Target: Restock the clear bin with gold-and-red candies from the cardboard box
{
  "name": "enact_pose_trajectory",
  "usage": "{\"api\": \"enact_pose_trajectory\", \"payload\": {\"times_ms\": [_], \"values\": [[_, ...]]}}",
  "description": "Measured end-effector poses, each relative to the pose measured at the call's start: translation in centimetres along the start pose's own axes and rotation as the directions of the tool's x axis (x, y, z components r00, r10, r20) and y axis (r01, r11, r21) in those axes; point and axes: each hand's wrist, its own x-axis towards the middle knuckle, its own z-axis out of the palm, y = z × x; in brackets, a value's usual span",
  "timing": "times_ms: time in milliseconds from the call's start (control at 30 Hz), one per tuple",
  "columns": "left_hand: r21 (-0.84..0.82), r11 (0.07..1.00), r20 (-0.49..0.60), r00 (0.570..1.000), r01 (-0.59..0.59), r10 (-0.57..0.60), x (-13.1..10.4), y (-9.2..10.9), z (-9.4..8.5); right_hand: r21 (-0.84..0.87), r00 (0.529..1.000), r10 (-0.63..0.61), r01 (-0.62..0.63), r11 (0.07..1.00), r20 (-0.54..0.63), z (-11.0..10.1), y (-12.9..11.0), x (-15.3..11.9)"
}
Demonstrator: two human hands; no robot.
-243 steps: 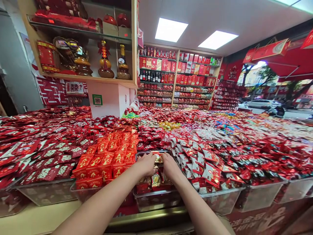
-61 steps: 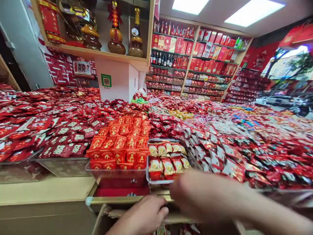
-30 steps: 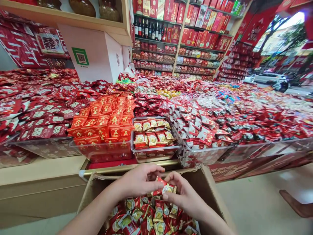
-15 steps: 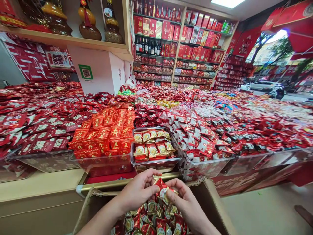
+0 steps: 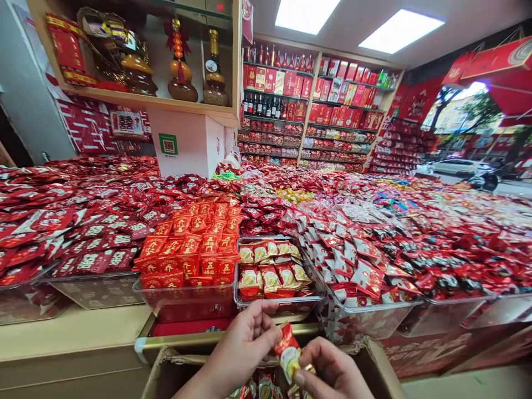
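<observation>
Between my two hands is a small wrapped candy (image 5: 290, 356) in red and gold foil with a pale round label, held tilted above the cardboard box. My left hand (image 5: 245, 343) pinches its red upper end between thumb and fingers. The fingers of my right hand (image 5: 332, 368) are closed at its lower gold end, where another bit of gold wrapper shows. Below, the open cardboard box (image 5: 376, 368) contains similar candies (image 5: 268, 388), mostly covered by my hands. Just beyond them, a clear plastic tray (image 5: 279, 302) carries rows of matching candies (image 5: 272, 277), labels facing up.
Left of the tray stands a clear bin of red packets (image 5: 191, 244). To its right, another holds red and white packets (image 5: 349, 260). A gold-edged drawer (image 5: 187, 339) juts out behind the box. Shelves (image 5: 307, 111) of bottles and boxes line the back.
The view has tilted up, so the hands and box sit lower in it. The candy has turned more upright, and my right hand has shifted down to its lower end.
</observation>
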Motion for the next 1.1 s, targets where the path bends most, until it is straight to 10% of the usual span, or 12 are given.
{"api": "enact_pose_trajectory", "payload": {"times_ms": [267,467,833,1100], "values": [[0.393,0.909,-0.08,0.98,-0.136,0.181,0.3,-1.1,-0.7,-0.381,0.972,-0.156,0.08,0.921,-0.173,0.6,-9.0,14.4],[0.688,0.708,0.092,0.987,-0.159,0.132,0.7,-3.6,-1.5,-0.594,0.982,-0.086,-0.032,0.804,-0.169,3.7,-8.9,23.8],[0.736,0.641,0.231,0.971,-0.216,0.063,1.4,-4.7,-1.8,-0.939,0.998,-0.058,0.017,0.344,-0.003,4.7,-8.5,26.3],[0.721,0.667,0.253,0.967,-0.189,0.001,1.8,-5.2,-2.2,-0.952,0.971,-0.239,0.08,0.294,0.007,4.7,-11.4,22.1]]}}
